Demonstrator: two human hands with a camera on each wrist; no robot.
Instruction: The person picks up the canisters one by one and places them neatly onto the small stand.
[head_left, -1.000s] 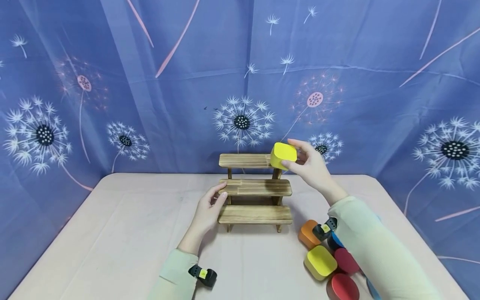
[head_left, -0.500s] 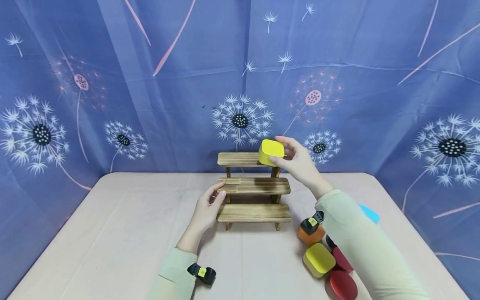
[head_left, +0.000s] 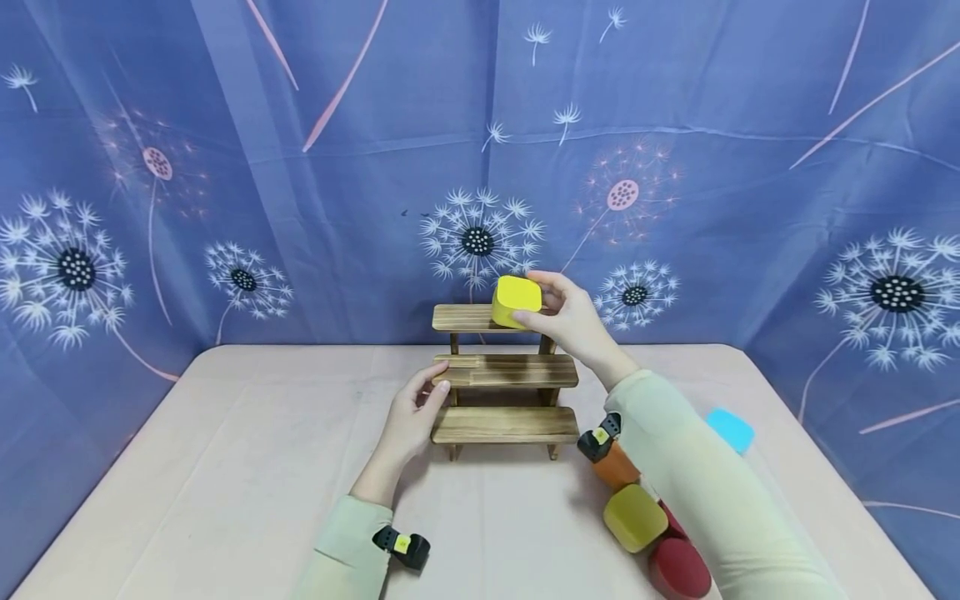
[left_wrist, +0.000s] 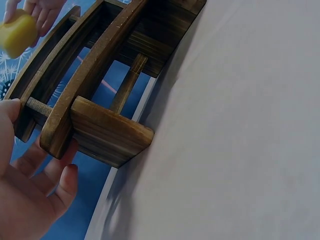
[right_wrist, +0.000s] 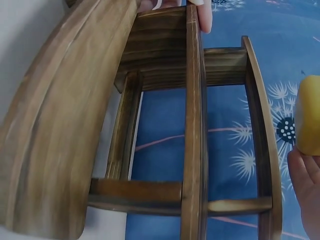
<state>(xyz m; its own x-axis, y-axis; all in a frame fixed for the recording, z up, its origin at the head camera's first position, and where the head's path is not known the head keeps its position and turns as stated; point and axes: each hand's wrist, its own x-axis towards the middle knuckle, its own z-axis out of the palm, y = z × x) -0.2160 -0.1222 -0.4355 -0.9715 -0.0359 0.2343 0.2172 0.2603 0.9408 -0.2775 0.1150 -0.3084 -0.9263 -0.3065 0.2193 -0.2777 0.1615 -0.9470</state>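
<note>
A three-tier wooden display stand stands upright near the middle of the table. My left hand holds the left end of its middle tier, thumb at the front edge; the left wrist view has these fingers around the wood. Between thumb and fingers, my right hand pinches a yellow rounded block over the top tier. A gap shows between that block and the top tier in the right wrist view.
Right of the stand, below the right forearm, lie an orange block, a second yellow block and red pieces, one of them round-topped. A bright blue piece lies beyond the sleeve. A blue dandelion-print curtain hangs behind the table.
My right hand has carried the yellow block leftward along the top tier, from its right end toward its middle. The blue piece has come into view. My left hand keeps its place on the stand.
</note>
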